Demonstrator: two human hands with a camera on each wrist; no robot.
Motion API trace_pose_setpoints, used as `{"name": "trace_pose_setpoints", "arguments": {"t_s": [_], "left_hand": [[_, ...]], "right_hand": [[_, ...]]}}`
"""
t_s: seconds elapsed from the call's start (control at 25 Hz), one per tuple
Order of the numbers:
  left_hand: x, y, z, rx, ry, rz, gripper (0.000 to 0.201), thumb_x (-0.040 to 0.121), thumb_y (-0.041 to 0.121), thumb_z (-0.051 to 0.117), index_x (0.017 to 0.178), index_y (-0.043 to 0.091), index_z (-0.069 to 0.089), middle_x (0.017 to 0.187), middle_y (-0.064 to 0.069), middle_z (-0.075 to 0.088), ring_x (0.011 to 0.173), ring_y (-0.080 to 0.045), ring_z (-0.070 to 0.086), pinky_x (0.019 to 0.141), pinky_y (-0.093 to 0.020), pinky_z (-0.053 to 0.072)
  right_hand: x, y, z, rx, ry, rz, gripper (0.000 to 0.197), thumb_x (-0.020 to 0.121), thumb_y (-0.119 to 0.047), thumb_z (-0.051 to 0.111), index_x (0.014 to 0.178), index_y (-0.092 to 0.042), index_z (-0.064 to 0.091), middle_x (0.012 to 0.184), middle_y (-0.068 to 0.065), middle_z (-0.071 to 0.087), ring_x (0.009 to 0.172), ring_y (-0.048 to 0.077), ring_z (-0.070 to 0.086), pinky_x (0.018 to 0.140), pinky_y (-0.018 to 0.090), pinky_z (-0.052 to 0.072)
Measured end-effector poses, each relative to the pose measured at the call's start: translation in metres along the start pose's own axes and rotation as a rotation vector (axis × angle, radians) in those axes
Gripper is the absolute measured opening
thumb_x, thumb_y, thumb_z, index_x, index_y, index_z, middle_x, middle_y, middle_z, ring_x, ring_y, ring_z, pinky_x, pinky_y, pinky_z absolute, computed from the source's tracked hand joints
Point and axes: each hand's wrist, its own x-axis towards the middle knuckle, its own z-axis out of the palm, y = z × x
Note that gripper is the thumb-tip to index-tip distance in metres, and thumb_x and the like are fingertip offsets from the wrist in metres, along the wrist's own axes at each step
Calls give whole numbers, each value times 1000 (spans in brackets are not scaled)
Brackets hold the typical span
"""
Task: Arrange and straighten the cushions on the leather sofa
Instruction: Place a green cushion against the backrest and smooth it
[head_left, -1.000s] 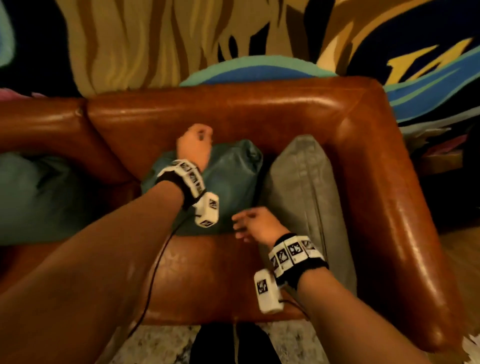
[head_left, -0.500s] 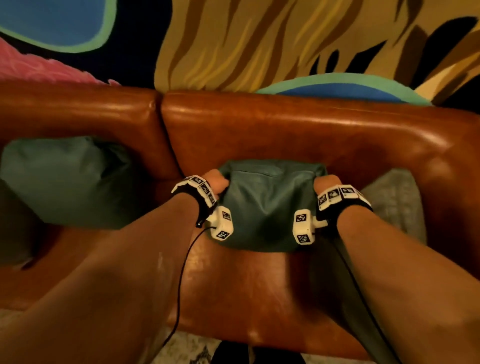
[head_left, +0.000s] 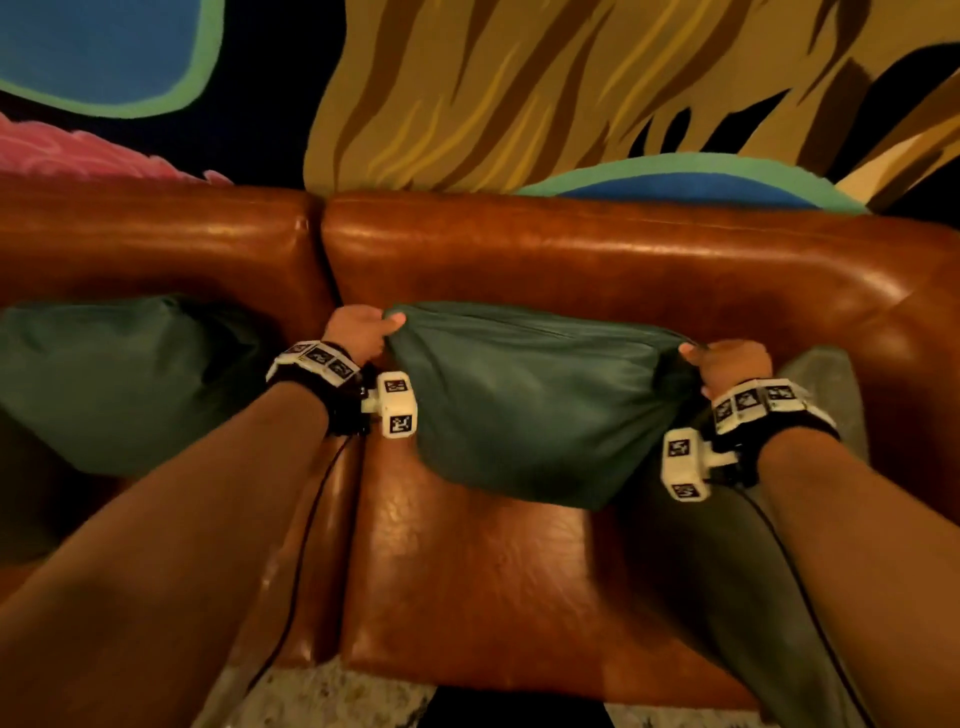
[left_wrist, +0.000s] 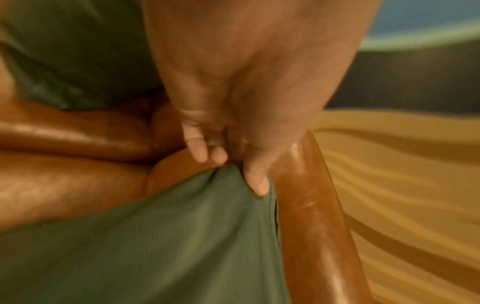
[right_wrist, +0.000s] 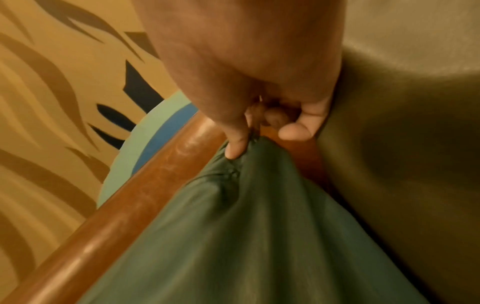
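A dark green cushion (head_left: 530, 400) stands against the backrest of the brown leather sofa (head_left: 597, 260), on its right seat. My left hand (head_left: 363, 327) pinches the cushion's upper left corner (left_wrist: 233, 181). My right hand (head_left: 727, 364) pinches its upper right corner (right_wrist: 241, 156). A second green cushion (head_left: 114, 379) leans on the left seat. A grey cushion (head_left: 826, 379) lies at the right, partly hidden behind my right arm.
A bright patterned wall hanging (head_left: 519, 93) rises behind the sofa back. The bare seat (head_left: 493, 571) lies in front of the held cushion. A speckled floor (head_left: 322, 696) shows below the sofa's front edge.
My right hand left the seat and took the green cushion's right corner. Both hands have moved up to its top corners and pulled it wider and upright against the backrest.
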Motion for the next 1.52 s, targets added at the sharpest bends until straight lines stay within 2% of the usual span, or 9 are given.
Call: {"name": "trace_pose_setpoints", "arguments": {"t_s": [0.2, 0.36, 0.52, 0.68, 0.88, 1.08, 1.2, 1.32, 1.52], "left_hand": [[-4, -6, 10, -271, -58, -184, 6, 88, 21, 64, 87, 15, 63, 125, -18, 63, 114, -34, 64, 99, -47, 51], [3, -25, -1, -637, -225, -322, 57, 77, 53, 73, 116, 13, 67, 127, -15, 66, 107, -31, 67, 95, -47, 53], [5, -31, -21, -482, 88, -76, 35, 85, 31, 75, 111, 10, 64, 111, -13, 68, 104, -28, 66, 90, -35, 53], [14, -34, -30, -527, 57, -86, 37, 89, 14, 69, 124, 4, 61, 111, -15, 67, 92, -25, 68, 83, -33, 57], [-3, -44, -45, -34, 92, -14, 43, 78, 57, 72, 85, 14, 73, 108, -19, 73, 104, -35, 68, 95, -45, 53], [-33, 11, -3, 554, 377, 324, 63, 91, 64, 49, 133, 17, 49, 137, -19, 47, 124, -42, 47, 101, -52, 43], [-61, 21, 57, 982, -56, 884, 94, 80, 85, 34, 151, 23, 31, 156, -12, 33, 143, -38, 31, 114, -53, 32], [-70, 22, 101, 1321, -311, 943, 90, 87, 59, 58, 157, 24, 14, 164, -4, 21, 149, -29, 23, 121, -46, 21], [-58, 57, 101, 1097, -181, 932, 63, 84, 37, 70, 143, 27, 47, 147, 3, 51, 139, -23, 41, 119, -45, 17]], "right_hand": [[-22, -4, 21, 201, -19, 87, 42, 97, -26, 57, 129, 1, 61, 130, 23, 62, 120, 38, 59, 98, 39, 47], [-21, 10, 10, 613, -199, 133, 27, 94, -22, 62, 118, -9, 64, 121, 12, 65, 104, 29, 63, 90, 41, 50], [-40, -1, -16, 511, -228, -66, 32, 93, -42, 63, 76, -16, 59, 76, 7, 59, 69, 22, 58, 59, 32, 48], [-29, -14, -22, 224, -121, -199, 37, 86, -27, 75, 112, -1, 69, 113, 20, 68, 104, 36, 67, 91, 48, 57], [-45, -18, -15, -291, 80, -354, 49, 101, -52, 42, 108, -9, 64, 108, 23, 66, 106, 43, 63, 81, 43, 48], [-26, -23, -4, 410, 58, -187, 53, 85, -57, 63, 91, -5, 71, 95, 19, 72, 91, 38, 68, 83, 44, 56], [-43, -16, 26, 1013, 183, -90, 51, 88, -38, 65, 129, -8, 63, 126, 15, 64, 116, 30, 61, 107, 44, 46], [-126, 26, 85, 621, 399, -247, 38, 91, -30, 57, 125, -13, 58, 122, 17, 59, 113, 34, 56, 102, 45, 44], [-159, 19, 139, -75, -718, -649, 25, 89, -26, 56, 104, -21, 74, 105, 9, 75, 90, 17, 67, 85, 22, 49]]}}
